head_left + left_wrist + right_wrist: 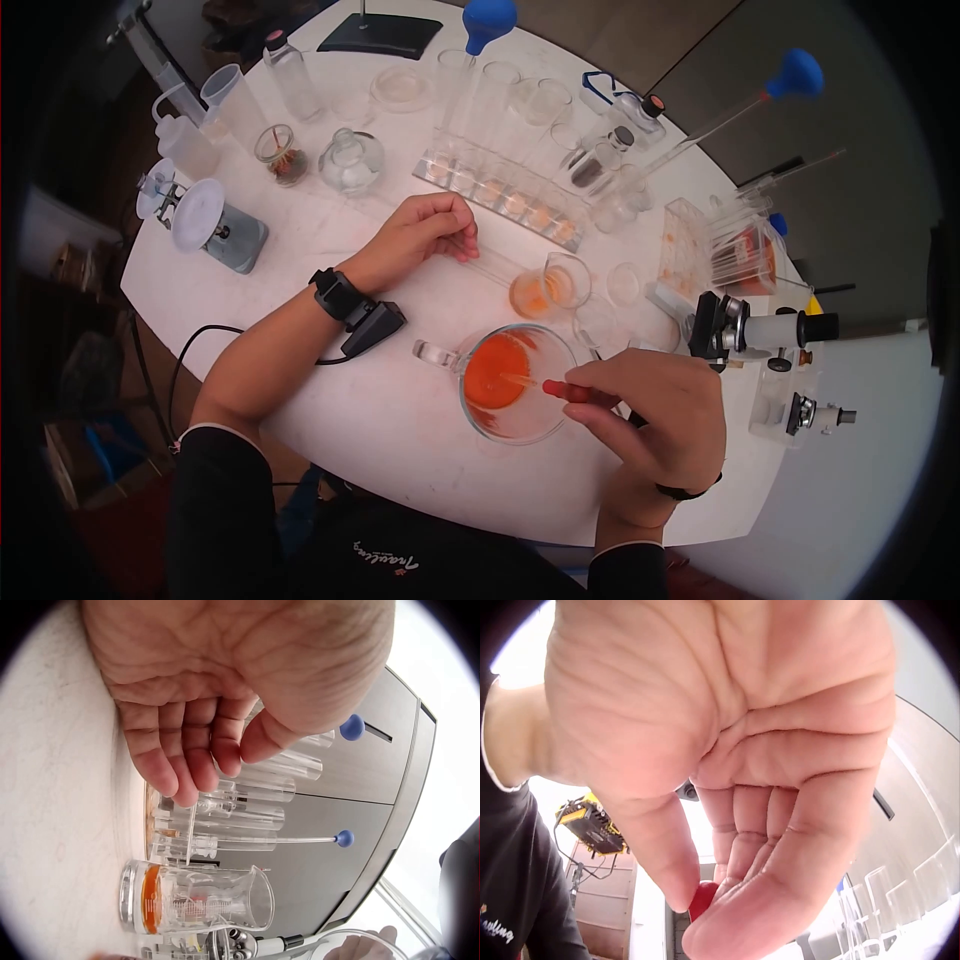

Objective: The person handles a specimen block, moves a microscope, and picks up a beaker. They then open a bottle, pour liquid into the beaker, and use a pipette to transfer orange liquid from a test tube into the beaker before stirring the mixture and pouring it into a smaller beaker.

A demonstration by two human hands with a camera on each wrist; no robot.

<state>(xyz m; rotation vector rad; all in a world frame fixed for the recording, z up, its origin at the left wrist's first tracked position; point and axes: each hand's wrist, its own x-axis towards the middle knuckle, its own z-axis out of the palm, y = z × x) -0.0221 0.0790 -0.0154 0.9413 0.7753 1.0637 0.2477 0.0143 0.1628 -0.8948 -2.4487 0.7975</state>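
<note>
My right hand [660, 400] pinches the red rubber bulb [562, 389] of a dropper between thumb and forefinger; the bulb also peeks out between them in the right wrist view. The slim dropper tube [520, 380] slants down into a clear glass jug with a handle [432, 351], toward the orange liquid [495, 368] inside. My left hand [425, 235] hovers low over the white table, its fingers loosely curled and thumb against the forefinger, gripping nothing visible. Beyond its fingertips stands a small glass beaker [255, 896] with a little orange liquid.
Behind the left hand is a clear rack [500, 198] of test tubes. A balance [215, 225], a round glass bottle [350, 162] and a jar [282, 158] stand to the left. A microscope [750, 325] is at the right, before a second rack of glassware. Blue-bulbed pipettes [795, 75] rise behind.
</note>
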